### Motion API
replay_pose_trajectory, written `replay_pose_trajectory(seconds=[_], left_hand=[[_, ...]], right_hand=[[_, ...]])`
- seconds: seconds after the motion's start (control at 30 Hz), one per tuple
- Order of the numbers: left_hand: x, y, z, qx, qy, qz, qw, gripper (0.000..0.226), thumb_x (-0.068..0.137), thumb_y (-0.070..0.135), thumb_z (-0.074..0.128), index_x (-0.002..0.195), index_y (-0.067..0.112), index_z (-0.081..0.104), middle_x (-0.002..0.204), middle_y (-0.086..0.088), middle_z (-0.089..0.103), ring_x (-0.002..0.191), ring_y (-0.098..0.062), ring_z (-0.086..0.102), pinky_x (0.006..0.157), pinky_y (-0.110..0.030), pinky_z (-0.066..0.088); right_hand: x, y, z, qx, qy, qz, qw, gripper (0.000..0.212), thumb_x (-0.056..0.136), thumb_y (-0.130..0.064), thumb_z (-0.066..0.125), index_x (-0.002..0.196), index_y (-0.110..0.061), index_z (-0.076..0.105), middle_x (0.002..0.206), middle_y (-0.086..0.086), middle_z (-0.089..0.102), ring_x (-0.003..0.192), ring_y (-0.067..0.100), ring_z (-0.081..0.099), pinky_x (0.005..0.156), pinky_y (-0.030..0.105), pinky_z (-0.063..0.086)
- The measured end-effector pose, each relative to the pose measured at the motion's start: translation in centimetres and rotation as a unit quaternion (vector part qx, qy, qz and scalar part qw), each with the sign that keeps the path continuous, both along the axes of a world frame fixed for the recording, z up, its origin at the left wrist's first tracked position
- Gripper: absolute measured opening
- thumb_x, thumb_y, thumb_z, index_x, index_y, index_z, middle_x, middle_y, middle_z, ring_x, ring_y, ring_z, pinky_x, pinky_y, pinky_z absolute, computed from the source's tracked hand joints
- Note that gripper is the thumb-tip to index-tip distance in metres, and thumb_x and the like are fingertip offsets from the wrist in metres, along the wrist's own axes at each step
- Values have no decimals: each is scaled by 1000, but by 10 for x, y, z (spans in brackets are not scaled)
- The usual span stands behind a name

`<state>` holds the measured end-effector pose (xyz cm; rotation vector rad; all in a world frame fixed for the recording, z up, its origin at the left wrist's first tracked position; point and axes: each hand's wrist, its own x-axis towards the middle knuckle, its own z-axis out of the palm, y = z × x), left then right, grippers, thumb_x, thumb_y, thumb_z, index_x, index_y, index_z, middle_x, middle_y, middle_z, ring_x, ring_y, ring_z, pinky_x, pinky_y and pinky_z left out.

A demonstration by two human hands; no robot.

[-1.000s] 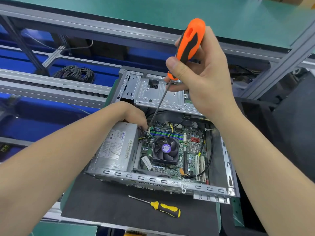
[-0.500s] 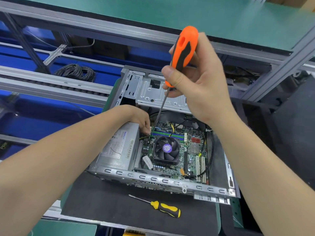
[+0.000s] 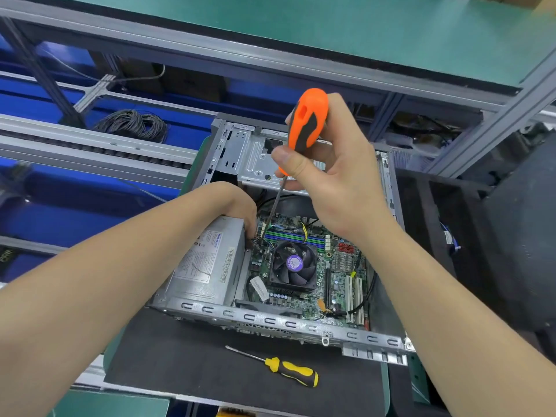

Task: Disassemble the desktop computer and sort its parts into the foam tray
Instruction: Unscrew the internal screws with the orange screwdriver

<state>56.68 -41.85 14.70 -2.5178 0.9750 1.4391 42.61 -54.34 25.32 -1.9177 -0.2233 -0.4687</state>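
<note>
The open desktop computer (image 3: pixel 270 322) lies on a black mat (image 3: pixel 180 356), motherboard (image 3: pixel 340 284) exposed. The right hand (image 3: pixel 340 182) grips an orange screwdriver (image 3: pixel 307 121), tip down at the board's corner beside the power supply (image 3: pixel 207 263). The left hand (image 3: pixel 240 203) reaches there, fingers hidden; its grasp cannot be told. A yellow screwdriver (image 3: pixel 288 370) lies on the mat.

Electronics teardown line in a factory, not an office. Aluminium-profile frame (image 3: pixel 180 45) carries a green-matted shelf (image 3: pixel 361 31), with a conveyor rail (image 3: pixel 90 139) and a coil of black wire (image 3: pixel 132 124) behind. Black work mat (image 3: pixel 180 377) holds the opened PC case (image 3: pixel 270 322) and a yellow screwdriver (image 3: pixel 288 368).
</note>
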Motion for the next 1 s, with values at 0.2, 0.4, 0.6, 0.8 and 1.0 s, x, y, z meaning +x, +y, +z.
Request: replay_pose_trajectory(seconds=[0.2,0.4,0.6,0.8,1.0], left_hand=[[4,5,-2,0,-19,-28,999,30,100,18,57,124,13,74,119,3,69,89,-26,65,68,-23,49],[3,1,-6,1,1,-42,999,33,102,12,55,135,7,57,139,-12,58,108,-22,56,91,-30,47],[6,2,-10,11,-5,-62,998,48,103,30,58,141,0,56,143,-15,58,133,-32,53,110,-34,41],[9,1,-12,18,0,-69,997,39,99,24,65,136,11,65,142,-1,60,132,-21,53,114,-39,40],[10,1,-12,13,4,-43,999,32,100,18,64,131,13,69,142,1,60,132,-19,53,114,-38,42]], right_hand=[[0,5,7,-18,-2,12,1000,27,94,-20,74,106,-12,50,89,7,54,80,42,59,68,56,58],[0,8,25,-8,-57,-30,998,23,97,-19,71,100,-18,48,86,13,52,74,48,58,60,54,54],[5,12,25,-37,-72,-37,996,26,97,-20,71,100,-25,46,81,1,50,76,43,58,61,53,56],[10,15,0,-31,-21,-47,998,24,96,-23,70,99,-20,47,81,-5,53,79,39,66,65,53,57],[16,11,-4,-18,-6,-56,998,24,97,-23,70,98,-22,46,81,-15,52,83,40,66,67,56,58]])
